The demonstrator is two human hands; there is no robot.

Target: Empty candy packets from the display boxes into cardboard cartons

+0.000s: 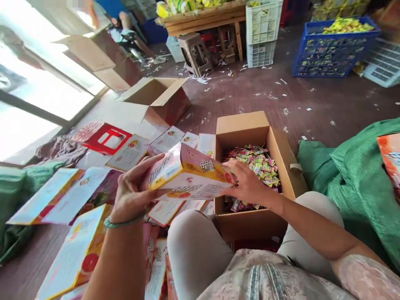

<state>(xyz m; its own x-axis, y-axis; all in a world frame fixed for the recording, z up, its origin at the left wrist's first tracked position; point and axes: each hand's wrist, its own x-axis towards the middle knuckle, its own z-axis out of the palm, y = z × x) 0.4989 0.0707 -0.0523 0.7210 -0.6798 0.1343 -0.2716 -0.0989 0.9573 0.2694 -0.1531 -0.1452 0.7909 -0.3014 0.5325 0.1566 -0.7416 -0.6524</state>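
A printed carton (193,173), white, pink and yellow with fruit pictures, is held tilted above my lap. My left hand (134,187) grips its left end, thumb below and fingers over the top edge. At its right end, my right hand (245,181) holds the carton, fingers closed on the edge. Just beyond and below my right hand stands an open cardboard box (289,166) with many small pink and green packets (262,166) inside. Flattened printed cartons (73,246) lie on the left side and under the held carton.
Green sacks (356,166) lie at the right. Ahead on the left are an empty open cardboard box (168,98) and a red carton (103,137). Farther back are a stool (195,52), a wooden table (206,25), a blue crate (331,50) and a seated person (131,37).
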